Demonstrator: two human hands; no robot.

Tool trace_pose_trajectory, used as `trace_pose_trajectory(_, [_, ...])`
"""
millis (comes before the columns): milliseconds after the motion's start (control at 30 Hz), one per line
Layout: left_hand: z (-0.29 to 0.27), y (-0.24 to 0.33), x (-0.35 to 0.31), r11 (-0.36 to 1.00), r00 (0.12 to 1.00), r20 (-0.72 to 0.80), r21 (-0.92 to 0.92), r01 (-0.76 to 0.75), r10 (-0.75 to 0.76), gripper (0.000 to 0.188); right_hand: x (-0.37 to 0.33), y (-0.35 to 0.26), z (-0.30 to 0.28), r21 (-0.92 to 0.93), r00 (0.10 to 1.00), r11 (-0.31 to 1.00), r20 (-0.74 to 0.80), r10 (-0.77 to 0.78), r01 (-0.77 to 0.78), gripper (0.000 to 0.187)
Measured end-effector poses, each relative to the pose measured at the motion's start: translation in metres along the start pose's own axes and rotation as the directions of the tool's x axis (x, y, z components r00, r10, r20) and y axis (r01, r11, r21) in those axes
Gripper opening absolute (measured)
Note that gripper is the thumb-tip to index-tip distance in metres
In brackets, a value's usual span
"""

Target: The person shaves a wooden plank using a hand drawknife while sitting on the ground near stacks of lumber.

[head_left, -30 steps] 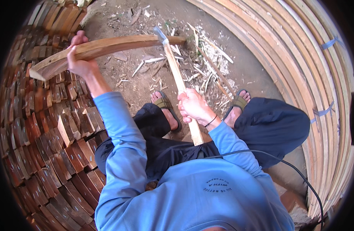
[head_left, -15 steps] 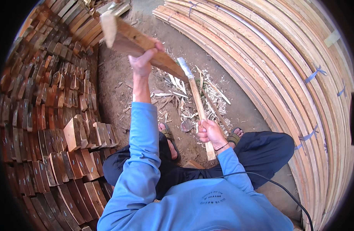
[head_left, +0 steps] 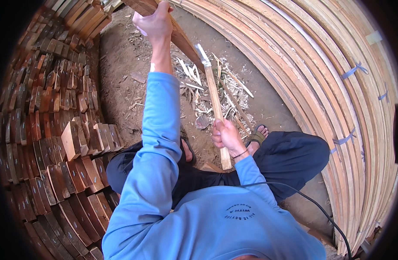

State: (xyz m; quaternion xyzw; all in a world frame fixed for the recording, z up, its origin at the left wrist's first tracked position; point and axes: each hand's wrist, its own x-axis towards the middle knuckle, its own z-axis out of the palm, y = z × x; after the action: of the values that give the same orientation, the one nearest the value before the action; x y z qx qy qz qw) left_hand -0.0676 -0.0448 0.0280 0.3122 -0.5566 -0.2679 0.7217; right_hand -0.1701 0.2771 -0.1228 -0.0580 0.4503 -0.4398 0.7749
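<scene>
Moved: plank (head_left: 184,40) swung from near-crosswise a second ago to steep slant; upper end now past top edge.
Left hand (head_left: 156,22): wrapped around plank.
Right hand (head_left: 228,135): gripping hatchet (head_left: 212,89) handle.
Metal head (head_left: 203,55): at plank's lower end, contact unclear.
Ground: wood chips (head_left: 240,82) near it.
Left side: stacked wood blocks (head_left: 47,130).

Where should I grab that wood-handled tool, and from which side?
Probably low on its wooden handle, where the right hand is closed around it, coming from the near right. Long and slim, it runs back toward the blue shirt, which keeps the grip clear of the metal head at the far end.
</scene>
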Motion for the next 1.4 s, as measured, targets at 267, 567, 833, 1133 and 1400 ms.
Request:
trace_pose_trajectory(267, [0.006, 0.006, -0.02, 0.995, 0.999, 0.002, -0.091, 0.035, -0.035, 0.015, -0.006, -0.006, 0.011, 0.014, 0.999, 0.999, 0.0, 0.045, -0.045, 0.027])
trace_pose_trajectory(567, [-0.025, 0.013, -0.028, 0.974, 0.999, -0.038, -0.226, 0.03, -0.039, 0.008, -0.01, 0.003, 0.021, -0.04, 0.998, 0.999, -0.064, 0.015, -0.017, 0.017])
trace_pose_trajectory(833, [-0.067, 0.013, -0.023, 0.938, 0.987, 0.114, -0.315, 0.142, -0.112, 0.018, 0.002, -0.007, 0.026, 0.013, 0.997, 0.998, 0.035, 0.064, -0.065, 0.015])
trace_pose_trajectory(1133, [-0.054, 0.018, -0.03, 0.966, 0.992, 0.105, -0.243, 0.091, -0.067, 0.011, 0.005, -0.019, -0.011, -0.066, 0.998, 0.997, 0.047, 0.047, -0.043, 0.016])
trace_pose_trajectory(1400, [-0.063, 0.011, -0.023, 0.967, 0.994, -0.077, -0.248, 0.06, -0.081, 0.014, -0.01, -0.034, 0.006, -0.21, 0.997, 0.976, 0.028, 0.07, -0.063, 0.017])
